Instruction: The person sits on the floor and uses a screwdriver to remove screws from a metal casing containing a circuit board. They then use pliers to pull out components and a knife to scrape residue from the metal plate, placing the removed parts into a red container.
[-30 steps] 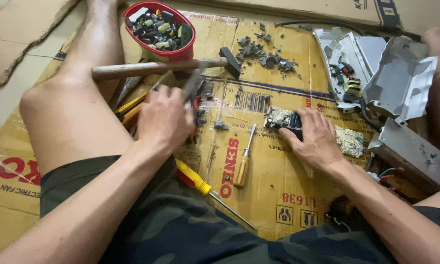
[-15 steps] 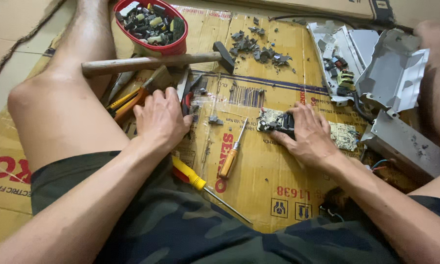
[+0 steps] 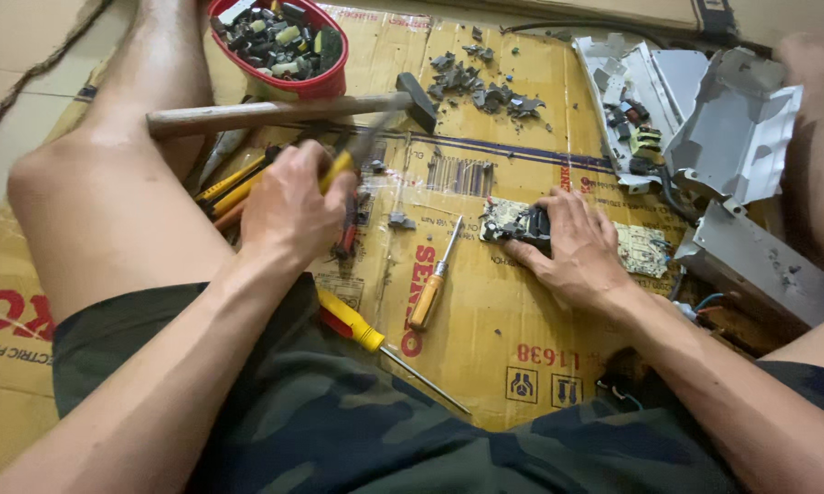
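Observation:
My left hand (image 3: 288, 209) is closed around a yellow-handled pair of pliers (image 3: 353, 157), lifting them off the flattened cardboard (image 3: 485, 329). More yellow-and-black tool handles (image 3: 234, 183) lie just left of that hand. My right hand (image 3: 572, 245) presses down on a small circuit board (image 3: 508, 221) with dark parts on it. A wooden-handled screwdriver (image 3: 433, 282) lies between my hands. A hammer (image 3: 275, 112) with a wooden shaft rests across the cardboard above my left hand.
A red bowl (image 3: 284, 41) holds several small electronic parts. Broken dark bits (image 3: 490, 87) are scattered at the top. Grey metal casings (image 3: 741, 137) and a second green board (image 3: 645, 249) sit right. A yellow screwdriver (image 3: 366, 334) lies by my shorts.
My left hand has closed on the yellow-handled pliers and raised them from the tool pile. My right hand stays on the circuit board.

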